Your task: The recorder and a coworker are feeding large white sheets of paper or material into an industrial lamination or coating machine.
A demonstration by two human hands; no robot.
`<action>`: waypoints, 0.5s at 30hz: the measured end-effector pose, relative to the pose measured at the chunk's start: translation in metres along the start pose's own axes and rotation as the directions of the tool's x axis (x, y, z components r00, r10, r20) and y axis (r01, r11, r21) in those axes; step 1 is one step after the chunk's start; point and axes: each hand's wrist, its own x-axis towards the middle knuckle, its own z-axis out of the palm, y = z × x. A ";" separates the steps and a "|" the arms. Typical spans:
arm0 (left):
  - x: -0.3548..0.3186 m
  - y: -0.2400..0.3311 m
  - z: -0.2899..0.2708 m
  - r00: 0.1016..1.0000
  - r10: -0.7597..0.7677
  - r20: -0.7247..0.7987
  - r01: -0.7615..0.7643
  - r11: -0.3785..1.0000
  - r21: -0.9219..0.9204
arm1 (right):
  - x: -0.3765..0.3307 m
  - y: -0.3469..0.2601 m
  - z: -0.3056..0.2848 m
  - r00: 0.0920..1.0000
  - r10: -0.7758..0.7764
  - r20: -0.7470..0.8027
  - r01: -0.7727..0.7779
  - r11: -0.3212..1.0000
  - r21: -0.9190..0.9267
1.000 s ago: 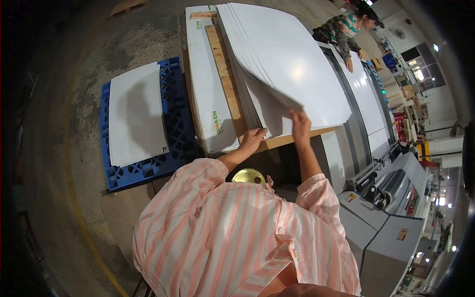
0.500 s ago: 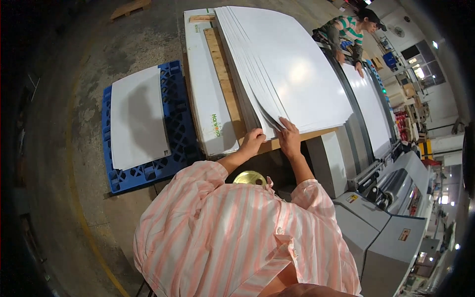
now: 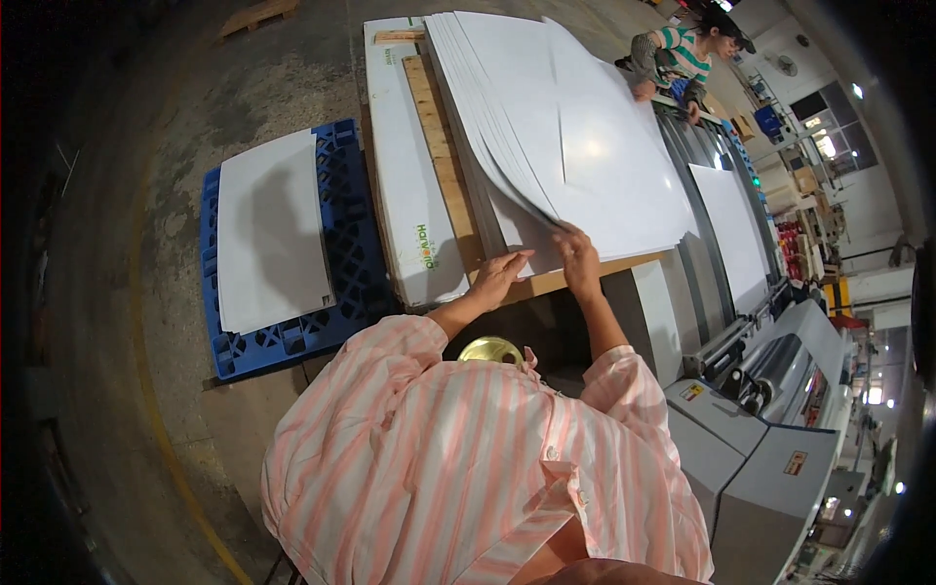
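A tall stack of large white sheets (image 3: 609, 127) lies in front of me. My right hand (image 3: 579, 263) pinches the near left corner of several upper sheets, which curl up off the pile. Under the raised corner, the flat top of the lower sheets (image 3: 517, 222) shows. My left hand (image 3: 499, 278) is at the near edge of those lower sheets, fingers stretched out toward the right hand and holding nothing. Its fingertips are close to the sheets' edge; whether they press on it I cannot tell.
Left of the stack are a wooden bar (image 3: 431, 117) and a white wrapped pack (image 3: 395, 146). Further left, a blue plastic pallet (image 3: 346, 185) bears a smaller white sheet pile (image 3: 268, 224). A grey roller machine (image 3: 751, 458) stands right; a co-worker (image 3: 682, 63) leans over its far end.
My right hand has lifted and bent the sheet corner further. My left hand has let go and stretched its fingers. The machine's white sheet has slid nearer, and the co-worker's hands have drawn back.
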 end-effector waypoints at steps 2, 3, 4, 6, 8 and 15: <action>0.006 -0.005 0.005 1.000 -0.001 0.020 0.001 1.000 0.001 | 0.014 0.017 -0.016 0.929 0.367 -0.058 -0.339 0.901 0.271; 0.003 -0.012 -0.002 1.000 -0.013 -0.005 0.013 1.000 0.003 | 0.017 0.002 -0.014 0.934 0.345 -0.092 -0.280 0.867 0.412; 0.002 -0.014 -0.005 1.000 -0.017 -0.010 0.017 1.000 0.004 | 0.020 -0.016 -0.020 0.932 0.334 -0.141 -0.210 0.815 0.539; 0.002 -0.016 -0.007 1.000 0.003 -0.023 -0.002 0.999 0.046 | 0.019 -0.021 -0.019 0.934 0.307 -0.185 -0.157 0.815 0.557; 0.002 -0.017 -0.004 0.999 0.009 -0.045 -0.009 1.000 0.000 | 0.005 -0.023 -0.013 0.959 0.072 -0.274 -0.057 0.996 0.063; 0.007 -0.017 0.000 0.995 -0.005 -0.100 0.001 0.999 -0.036 | -0.029 0.008 0.015 0.973 -0.186 0.134 0.225 0.891 -0.394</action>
